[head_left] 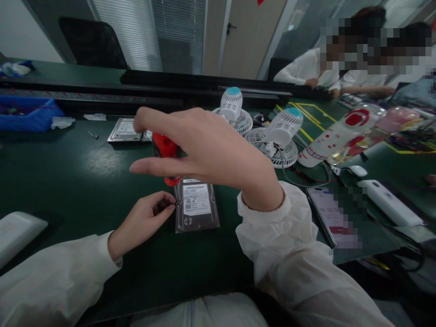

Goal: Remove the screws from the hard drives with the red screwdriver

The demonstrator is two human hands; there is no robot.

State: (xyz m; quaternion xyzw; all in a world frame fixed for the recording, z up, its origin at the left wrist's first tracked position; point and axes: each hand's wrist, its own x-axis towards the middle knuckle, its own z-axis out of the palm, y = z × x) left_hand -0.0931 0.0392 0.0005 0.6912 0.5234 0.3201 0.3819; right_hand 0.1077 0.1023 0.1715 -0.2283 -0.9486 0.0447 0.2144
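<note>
A hard drive with a white label lies flat on the green table in front of me. At its left edge is my left hand, fingers curled and fingertips pressed to the drive's side. Above the drive's far end, my right hand holds a screwdriver with a red and black handle. Its thumb and forefinger reach out past the handle, and the other fingers are hidden behind. The screwdriver's tip cannot be made out. Farther back lies a second hard drive, partly covered by the right hand.
Two white fans stand behind my right wrist. To the right are a printed bottle, a phone and a white power bank. A blue bin and a small screw lie left. Two people sit across, far right.
</note>
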